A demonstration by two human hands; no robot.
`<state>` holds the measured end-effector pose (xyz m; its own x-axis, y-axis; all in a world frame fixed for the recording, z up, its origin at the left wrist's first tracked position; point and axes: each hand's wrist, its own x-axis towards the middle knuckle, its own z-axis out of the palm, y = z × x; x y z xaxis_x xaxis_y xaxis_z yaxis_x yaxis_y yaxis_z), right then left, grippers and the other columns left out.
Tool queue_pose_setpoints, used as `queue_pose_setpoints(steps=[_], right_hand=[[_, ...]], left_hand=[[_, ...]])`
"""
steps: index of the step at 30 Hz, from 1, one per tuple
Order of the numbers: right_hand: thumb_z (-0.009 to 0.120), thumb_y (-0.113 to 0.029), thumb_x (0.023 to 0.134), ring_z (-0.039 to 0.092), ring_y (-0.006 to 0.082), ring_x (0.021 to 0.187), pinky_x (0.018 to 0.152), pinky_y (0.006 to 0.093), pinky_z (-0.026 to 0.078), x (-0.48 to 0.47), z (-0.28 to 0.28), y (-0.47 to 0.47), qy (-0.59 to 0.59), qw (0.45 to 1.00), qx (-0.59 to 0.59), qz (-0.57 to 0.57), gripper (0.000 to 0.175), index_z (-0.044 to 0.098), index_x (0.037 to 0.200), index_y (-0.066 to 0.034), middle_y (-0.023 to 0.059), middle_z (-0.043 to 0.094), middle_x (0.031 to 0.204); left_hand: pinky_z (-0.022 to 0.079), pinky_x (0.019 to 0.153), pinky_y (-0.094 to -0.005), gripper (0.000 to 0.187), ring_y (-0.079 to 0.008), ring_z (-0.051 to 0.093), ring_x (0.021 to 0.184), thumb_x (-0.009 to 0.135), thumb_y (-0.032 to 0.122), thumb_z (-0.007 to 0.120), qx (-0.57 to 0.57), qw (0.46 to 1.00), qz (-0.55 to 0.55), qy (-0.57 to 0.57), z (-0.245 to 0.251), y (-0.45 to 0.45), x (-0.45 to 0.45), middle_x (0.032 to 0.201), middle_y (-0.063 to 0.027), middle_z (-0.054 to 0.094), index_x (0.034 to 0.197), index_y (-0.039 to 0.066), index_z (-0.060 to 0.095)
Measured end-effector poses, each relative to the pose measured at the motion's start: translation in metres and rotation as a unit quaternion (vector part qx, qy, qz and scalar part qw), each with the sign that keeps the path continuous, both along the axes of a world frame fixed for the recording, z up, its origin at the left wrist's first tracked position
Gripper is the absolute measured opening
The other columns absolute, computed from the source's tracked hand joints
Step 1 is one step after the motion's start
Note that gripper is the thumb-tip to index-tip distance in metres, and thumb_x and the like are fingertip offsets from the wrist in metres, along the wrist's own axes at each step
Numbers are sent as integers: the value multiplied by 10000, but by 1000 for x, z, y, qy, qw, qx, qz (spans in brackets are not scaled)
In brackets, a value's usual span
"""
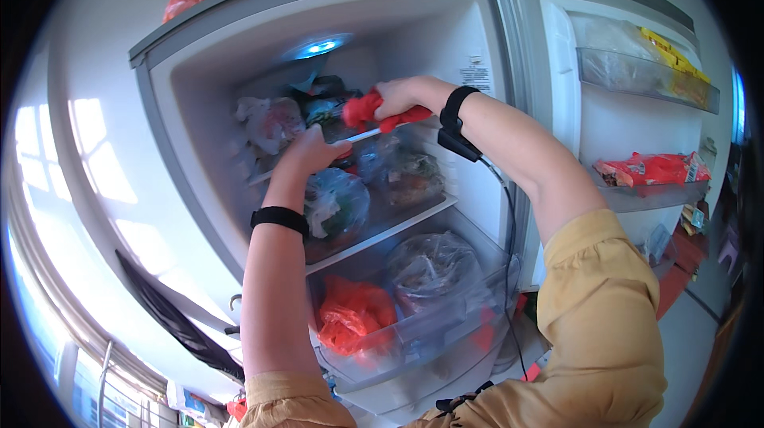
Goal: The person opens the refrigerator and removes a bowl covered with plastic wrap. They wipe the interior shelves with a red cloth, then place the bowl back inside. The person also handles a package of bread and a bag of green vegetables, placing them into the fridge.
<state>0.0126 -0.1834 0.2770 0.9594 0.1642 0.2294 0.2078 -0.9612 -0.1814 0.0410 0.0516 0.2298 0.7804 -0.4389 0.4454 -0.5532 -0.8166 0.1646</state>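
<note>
My right hand (pixel 404 97) grips a crumpled red cloth or bag (pixel 362 111) at the front edge of the upper shelf (pixel 365 135) inside an open refrigerator. My left hand (pixel 311 152) is at the same shelf edge, farther left, with its thumb pointing right. A small red patch shows by that thumb; whether the hand holds anything cannot be made out. Just beyond the left hand sits a whitish plastic bag (pixel 271 120) with something reddish inside. Dark and green bagged items (pixel 322 102) lie deeper on the shelf, partly hidden by my hands.
Bagged food (pixel 337 201) and a clear-wrapped pack (pixel 415 177) fill the middle shelf. Below, a transparent drawer (pixel 430 344) holds a red bag (pixel 355 314) and a plastic-covered bowl (pixel 436 270). The open door (pixel 638 123) stands right; a cable (pixel 510 249) hangs from my right wrist.
</note>
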Motion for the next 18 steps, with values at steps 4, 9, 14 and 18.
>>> queue_pose_setpoints(steps=[4, 9, 14, 18], right_hand=[[672, -397, 864, 665, 305, 1126, 932, 410, 517, 11, -6, 39, -77, 985, -142, -61, 554, 632, 1343, -122, 148, 671, 1292], [727, -490, 835, 628, 329, 1206, 993, 435, 493, 36, 15, 102, 84, 988, -125, 42, 665, 576, 1394, -163, 130, 631, 1360], [758, -525, 795, 624, 318, 1225, 986, 423, 520, 51, 22, 167, -94, 961, -169, 198, 689, 580, 1384, -217, 119, 635, 1358], [776, -350, 796, 627, 262, 1248, 983, 460, 535, 61, 10, 203, -256, 901, -317, 148, 697, 526, 1440, -254, 54, 626, 1391]], left_hand=[[456, 986, -583, 864, -355, 602, 1226, 802, 518, 756, 146, 979, 134, -52, -20, 6, -40, 1355, -195, 608, 1439, 6, 475], [408, 991, -687, 811, -362, 589, 1250, 801, 514, 747, 240, 938, 214, -133, -34, -7, -87, 1371, -152, 589, 1398, 26, 495], [373, 1029, -712, 720, -368, 519, 1323, 827, 438, 696, 246, 948, 200, -31, -22, 2, -106, 1431, -152, 531, 1418, 59, 537], [320, 1076, -729, 683, -418, 357, 1458, 881, 345, 623, 236, 948, 211, -41, -30, -4, -109, 1606, -180, 353, 1504, 106, 473]])
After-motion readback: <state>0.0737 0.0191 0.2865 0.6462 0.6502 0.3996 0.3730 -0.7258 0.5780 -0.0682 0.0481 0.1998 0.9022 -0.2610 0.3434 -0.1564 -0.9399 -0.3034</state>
